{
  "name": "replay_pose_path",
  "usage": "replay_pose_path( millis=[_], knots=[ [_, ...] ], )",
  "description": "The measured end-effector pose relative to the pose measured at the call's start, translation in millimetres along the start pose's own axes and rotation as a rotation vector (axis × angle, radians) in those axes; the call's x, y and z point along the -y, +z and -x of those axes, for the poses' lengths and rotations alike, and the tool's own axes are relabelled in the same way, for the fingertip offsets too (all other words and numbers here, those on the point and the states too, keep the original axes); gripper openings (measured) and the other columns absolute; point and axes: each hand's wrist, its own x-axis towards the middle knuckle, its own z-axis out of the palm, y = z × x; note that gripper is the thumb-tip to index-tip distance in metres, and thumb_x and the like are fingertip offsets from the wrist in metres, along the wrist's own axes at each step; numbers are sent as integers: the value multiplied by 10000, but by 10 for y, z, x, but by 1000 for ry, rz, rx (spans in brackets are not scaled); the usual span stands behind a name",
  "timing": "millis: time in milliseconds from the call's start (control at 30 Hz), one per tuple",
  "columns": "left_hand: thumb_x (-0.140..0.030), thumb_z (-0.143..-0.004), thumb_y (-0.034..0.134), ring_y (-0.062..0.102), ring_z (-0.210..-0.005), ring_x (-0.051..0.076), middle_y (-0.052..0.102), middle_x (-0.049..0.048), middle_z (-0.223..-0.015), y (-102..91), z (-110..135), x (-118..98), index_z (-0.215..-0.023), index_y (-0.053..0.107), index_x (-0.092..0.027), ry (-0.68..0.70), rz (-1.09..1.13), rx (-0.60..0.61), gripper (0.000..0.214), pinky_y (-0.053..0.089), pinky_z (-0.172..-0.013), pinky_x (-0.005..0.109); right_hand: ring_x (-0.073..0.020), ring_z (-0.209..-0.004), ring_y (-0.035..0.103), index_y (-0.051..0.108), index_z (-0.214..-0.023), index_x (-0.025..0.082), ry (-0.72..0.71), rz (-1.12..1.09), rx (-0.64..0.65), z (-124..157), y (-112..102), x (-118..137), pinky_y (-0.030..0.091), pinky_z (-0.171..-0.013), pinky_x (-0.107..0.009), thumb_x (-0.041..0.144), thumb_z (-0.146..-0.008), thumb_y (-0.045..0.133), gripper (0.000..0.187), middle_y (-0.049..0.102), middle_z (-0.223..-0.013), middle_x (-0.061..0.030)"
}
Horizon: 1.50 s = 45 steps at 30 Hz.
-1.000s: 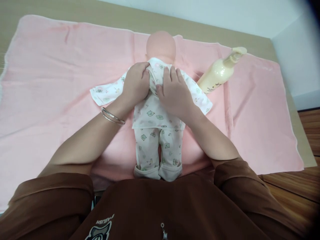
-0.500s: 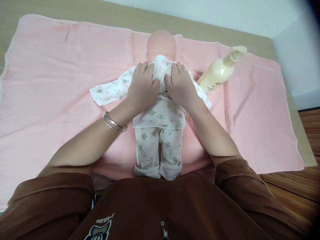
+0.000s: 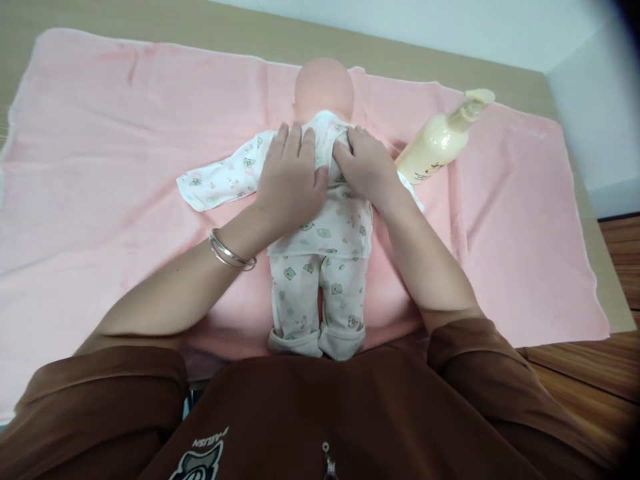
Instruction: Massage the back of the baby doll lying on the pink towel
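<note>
A baby doll (image 3: pixel 324 87) lies stretched out in the middle, its smooth head away from me and no face showing. It is dressed in a white printed shirt (image 3: pixel 333 223) and matching pants (image 3: pixel 295 293) with folded cuffs. My left hand (image 3: pixel 293 175) rests flat on the left part of the upper shirt, fingers stretched and apart. On the other side, my right hand (image 3: pixel 369 167) has its fingers bent and pinches a fold of the shirt between thumb and forefinger near the shoulder. One sleeve (image 3: pixel 220 179) spreads out to the left; the right one is mostly hidden by my hand.
A cream-coloured pump bottle (image 3: pixel 435 147) lies tilted right of the doll, beside the sleeve end. Beneath everything a pink blanket (image 3: pixel 110 133) covers most of the table (image 3: pixel 530 87). A white wall (image 3: pixel 450 30) stands behind, and wooden floor (image 3: pixel 590 373) shows at the right.
My left hand has shifted slightly right and flattened, with its fingers straighter. My right hand has turned and its fingers have closed on the shirt's fold. The doll and bottle stay practically in place.
</note>
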Motion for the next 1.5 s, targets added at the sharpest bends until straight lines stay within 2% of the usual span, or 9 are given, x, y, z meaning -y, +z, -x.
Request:
replay_pose_path(
  millis=[100, 233, 333, 533, 767, 933, 1133, 1300, 1500],
  knots=[
    [-658, -966, 455, 269, -1600, 414, 468, 123, -1651, 25, -36, 21, -1503, 484, -225, 23, 67, -38, 691, 141, -1382, 627, -326, -1604, 420, 519, -1537, 88, 43, 71, 0, 5, 29, 5, 340, -1377, -488, 413, -1133, 293, 565, 523, -1654, -170],
    [-458, -952, 509, 548, -1266, 404, 633, 162, -1202, -38, -207, 107, -998, 523, -288, -13, 90, -50, 176, 411, -1184, 615, -382, -1685, 295, 310, -1671, -49, 4, 251, 21, 245, 12, 251, 271, -1410, -490, 402, -1143, 302, 694, 343, -1757, -247],
    [-414, -964, 496, 578, -1122, 362, 625, 123, -1029, -88, -272, 129, -848, 427, -298, -79, 80, -57, 177, 463, -1087, 574, -400, -1675, 309, 268, -1673, -84, -22, 364, 47, 410, -27, 430, 264, -1409, -485, 358, -1147, 292, 687, 335, -1750, -276],
    [-625, -989, 511, 508, -1322, 374, 684, 84, -1154, -15, -229, 197, -1206, 622, -334, -86, 64, -99, 380, 353, -1218, 593, -298, -1356, 594, 611, -1331, 89, -48, 246, -2, 258, -68, 337, 462, -1253, -430, 360, -1141, 295, 457, 677, -1368, -175],
    [-585, -975, 520, 502, -1315, 377, 629, 119, -1329, 68, -263, 280, -1358, 590, -285, -128, 4, -97, 492, 357, -1215, 592, -352, -1274, 623, 616, -1246, 51, 81, 89, -9, 22, -19, 164, 490, -1117, -484, 428, -1098, 400, 459, 670, -1274, -205],
    [-482, -966, 562, 460, -1315, 372, 579, 135, -1342, 31, -273, 188, -1340, 564, -261, -211, -28, -38, 435, 337, -1188, 588, -328, -1254, 606, 603, -1226, 102, 81, 109, 9, 20, -19, 159, 475, -1121, -475, 469, -1099, 385, 445, 666, -1270, -195],
    [-450, -942, 616, 458, -1270, 401, 590, 105, -1221, 22, -247, 109, -1218, 594, -329, -215, -8, -92, 302, 330, -1138, 636, -353, -1268, 616, 590, -1243, 114, 72, 132, -9, 1, 5, 144, 480, -1127, -514, 480, -1096, 394, 439, 655, -1271, -184],
    [-277, -997, 596, 513, -1310, 384, 604, 176, -1337, -25, -230, 12, -1211, 564, -207, -253, -132, -47, 227, 387, -1156, 585, -382, -1284, 614, 579, -1227, 106, 80, 128, -20, -13, 36, 138, 471, -1130, -559, 477, -1086, 413, 430, 652, -1251, -193],
    [-263, -1024, 625, 530, -1299, 362, 615, 125, -1314, -56, -214, -4, -1167, 552, -271, -241, -127, -69, 161, 424, -1158, 555, -369, -1295, 593, 562, -1190, 145, 96, 94, -30, -47, 71, 101, 457, -1156, -564, 517, -1075, 440, 408, 644, -1271, -170]
  ],
)
